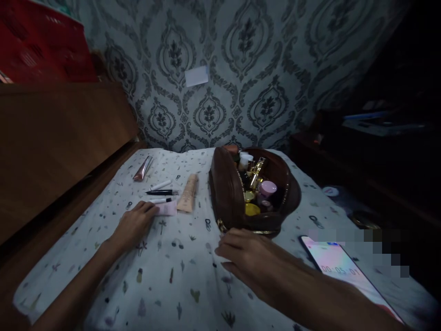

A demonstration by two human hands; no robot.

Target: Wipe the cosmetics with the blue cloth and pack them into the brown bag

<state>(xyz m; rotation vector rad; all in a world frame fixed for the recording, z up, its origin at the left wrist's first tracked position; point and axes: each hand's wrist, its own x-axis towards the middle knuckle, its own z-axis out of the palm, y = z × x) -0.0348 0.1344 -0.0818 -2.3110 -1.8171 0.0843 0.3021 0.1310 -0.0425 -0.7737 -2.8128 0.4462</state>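
My left hand (136,222) has its fingers closed over the left end of a small pale pink tube (166,208) on the patterned sheet. Just past it lie a black pen-like stick (161,192), a white stick (161,185) and a white stick with a dark end (161,201). A beige squeeze tube (188,193) rests to their right. My right hand (243,253) is beside the front zipper of an open brown cosmetic bag (225,188), fingers loosely curved and slightly apart, no object visible in them. Inside the bag sit a pink-lidded jar (268,188), a gold item (257,174) and a yellow item (252,209).
A metallic pink tube (142,168) lies at the back left. On the right, a phone (344,271) showing a timer is partly behind my right forearm. A wooden panel (62,128) borders the left side; the patterned wall (210,110) stands behind.
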